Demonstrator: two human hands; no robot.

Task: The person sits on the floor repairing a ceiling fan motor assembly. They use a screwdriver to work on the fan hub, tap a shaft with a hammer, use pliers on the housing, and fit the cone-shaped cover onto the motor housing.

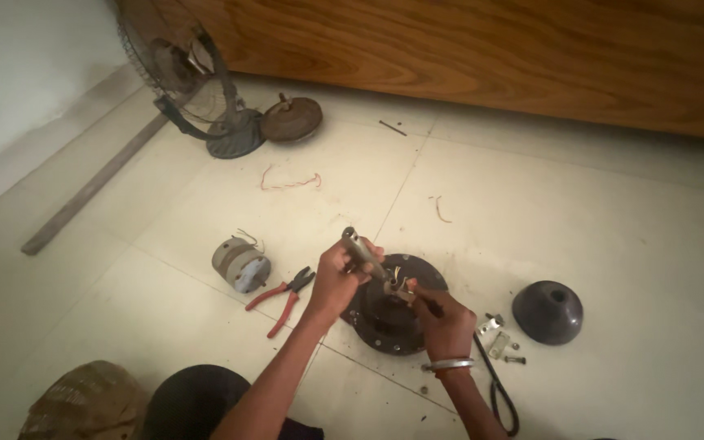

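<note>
From the head camera, the left hand (337,281) is clenched around a metal rod (363,254) rising from a round fan motor (393,314) on the tiled floor (596,220). The right hand (443,322) grips a small tool at the hub, apparently loosening a fitting; steady counter-hold seems needed. Red pliers (283,297) lie nearby.

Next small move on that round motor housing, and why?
Probably steady the metal rod with the left hand and ease the right hand tool at the hub: both hands already meet over the dark round housing, and the red pliers lie unused beside it.
</note>
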